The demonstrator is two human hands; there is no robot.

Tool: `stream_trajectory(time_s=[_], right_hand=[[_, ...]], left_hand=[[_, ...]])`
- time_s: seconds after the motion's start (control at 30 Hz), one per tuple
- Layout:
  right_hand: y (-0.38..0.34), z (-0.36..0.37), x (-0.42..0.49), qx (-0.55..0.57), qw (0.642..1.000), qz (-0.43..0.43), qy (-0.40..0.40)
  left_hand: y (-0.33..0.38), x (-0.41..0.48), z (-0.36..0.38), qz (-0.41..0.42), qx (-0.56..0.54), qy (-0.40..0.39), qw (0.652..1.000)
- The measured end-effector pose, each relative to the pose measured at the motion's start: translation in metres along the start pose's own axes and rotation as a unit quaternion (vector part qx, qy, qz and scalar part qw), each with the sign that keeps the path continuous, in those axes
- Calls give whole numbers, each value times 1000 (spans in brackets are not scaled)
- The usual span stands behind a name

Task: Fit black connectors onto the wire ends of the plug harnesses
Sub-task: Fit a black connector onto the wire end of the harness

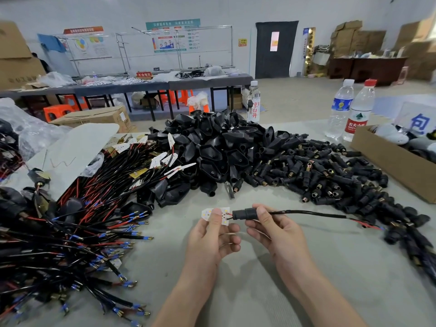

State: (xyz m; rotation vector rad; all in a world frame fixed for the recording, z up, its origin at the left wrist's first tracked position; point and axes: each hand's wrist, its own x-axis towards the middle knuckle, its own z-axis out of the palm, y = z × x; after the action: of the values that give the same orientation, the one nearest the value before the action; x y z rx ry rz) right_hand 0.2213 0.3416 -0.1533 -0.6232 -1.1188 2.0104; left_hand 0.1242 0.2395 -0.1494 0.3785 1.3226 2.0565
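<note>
Two hands [213,234] [271,228] hold one connector [244,214].

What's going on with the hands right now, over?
Left hand pinches small white board. Right hand grips black connector, sitting on the wire close to the board. Nothing in the way; loose connector pile lies beyond.

Grey table [365,267]: connectors [318,175], harnesses [82,232], seemingly shells [212,147]

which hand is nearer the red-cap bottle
Right. The right hand, on the connector, sits below and left of the bottle; the left hand, pinching the board, is farther left.
</note>
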Motion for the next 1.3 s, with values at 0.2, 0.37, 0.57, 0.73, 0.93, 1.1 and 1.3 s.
stream_trajectory(time_s=[0.2,0.37,0.57,0.73,0.93,1.1,1.3], right_hand=[[0,0,0,10,1000,6,-8],[1,0,0,6,1000,9,-19],[3,0,-1,15,999,11,-34],[4,14,-10,16,996,29,-82],[17,69,-39,-142,957,89,-237],[14,121,-58,-236,914,55,-327],[5,134,-56,-239,913,41,-327]], left_hand=[[0,0,0,2,0,2,1000],[0,0,0,3,8,2,1000],[1,-3,3,-36,-41,-2,999],[7,-16,5,-50,-73,-6,996],[104,-10,-66,42,31,72,996],[225,3,-139,144,76,200,966],[257,-6,-171,236,57,350,905]])
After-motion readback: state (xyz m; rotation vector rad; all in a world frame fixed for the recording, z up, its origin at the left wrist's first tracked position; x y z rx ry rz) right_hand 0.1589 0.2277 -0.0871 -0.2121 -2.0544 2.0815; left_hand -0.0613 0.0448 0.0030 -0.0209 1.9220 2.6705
